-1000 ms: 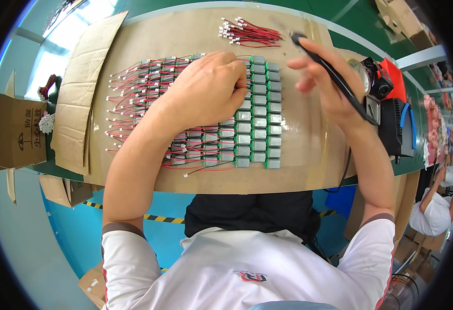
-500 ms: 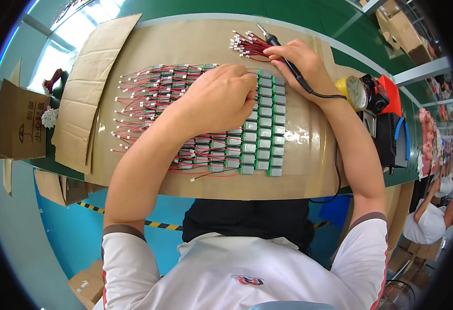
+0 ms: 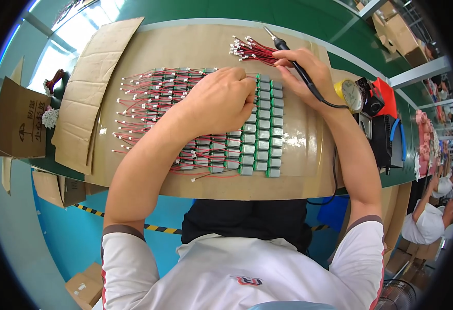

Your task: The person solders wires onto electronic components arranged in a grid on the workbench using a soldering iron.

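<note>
The left hand [image 3: 221, 101] lies flat, palm down, on the rows of small grey modules [image 3: 260, 132] laid out on a cardboard sheet [image 3: 195, 49]; its fingers are spread and pressing, not clamped on any single piece. The right hand [image 3: 304, 72] is closed around the handle of a soldering iron [image 3: 291, 57], tip pointing up and away, while its fingertips reach into a loose bundle of red and black leads [image 3: 252, 49] at the far edge of the sheet. The two hands are apart, the left over the upper middle of the array, the right beyond its top right corner. Modules to the left already carry red and white wires [image 3: 144, 103]; the columns on the right appear bare. Judgement: picking one lead cleanly calls for keeping the hot tip well clear of the bundle's insulation and of the left fingers, and for drawing a single lead without dragging its neighbours. The left palm should hold the rows steady so they do not skew. The iron's cord [image 3: 335, 170] hangs off the near edge and could snag. A solder spool [image 3: 347, 93] sits just beside the right wrist.
</note>
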The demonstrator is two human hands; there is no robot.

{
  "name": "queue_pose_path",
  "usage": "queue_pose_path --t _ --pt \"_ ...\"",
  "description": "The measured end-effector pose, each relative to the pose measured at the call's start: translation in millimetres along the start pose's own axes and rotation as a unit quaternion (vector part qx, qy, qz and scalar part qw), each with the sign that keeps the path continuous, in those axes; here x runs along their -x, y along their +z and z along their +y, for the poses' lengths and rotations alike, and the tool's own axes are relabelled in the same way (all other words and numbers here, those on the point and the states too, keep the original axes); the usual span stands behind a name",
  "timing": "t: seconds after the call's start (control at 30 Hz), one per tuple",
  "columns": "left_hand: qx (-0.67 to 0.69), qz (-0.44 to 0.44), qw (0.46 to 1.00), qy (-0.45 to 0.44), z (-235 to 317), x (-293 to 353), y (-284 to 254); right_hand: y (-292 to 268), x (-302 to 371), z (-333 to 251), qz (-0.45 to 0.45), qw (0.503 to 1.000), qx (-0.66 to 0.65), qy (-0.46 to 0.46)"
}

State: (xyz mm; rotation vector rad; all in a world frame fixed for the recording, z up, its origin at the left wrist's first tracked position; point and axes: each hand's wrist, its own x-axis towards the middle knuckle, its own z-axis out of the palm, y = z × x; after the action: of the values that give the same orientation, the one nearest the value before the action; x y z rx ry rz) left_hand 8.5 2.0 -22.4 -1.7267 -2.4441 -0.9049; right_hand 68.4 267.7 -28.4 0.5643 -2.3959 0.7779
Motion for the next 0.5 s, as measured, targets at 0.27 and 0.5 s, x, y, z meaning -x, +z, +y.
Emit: queue_pose_path --t 0.27,0.5 --pt "0.012 0.005 1.0 -0.002 4 0 -11 -16 37 -43 0.03 0.995 -0.039 0.091" --pt "0.077 0.072 0.994 0.027 12 -7 -30 -18 43 -67 0.02 0.986 -0.133 0.098"
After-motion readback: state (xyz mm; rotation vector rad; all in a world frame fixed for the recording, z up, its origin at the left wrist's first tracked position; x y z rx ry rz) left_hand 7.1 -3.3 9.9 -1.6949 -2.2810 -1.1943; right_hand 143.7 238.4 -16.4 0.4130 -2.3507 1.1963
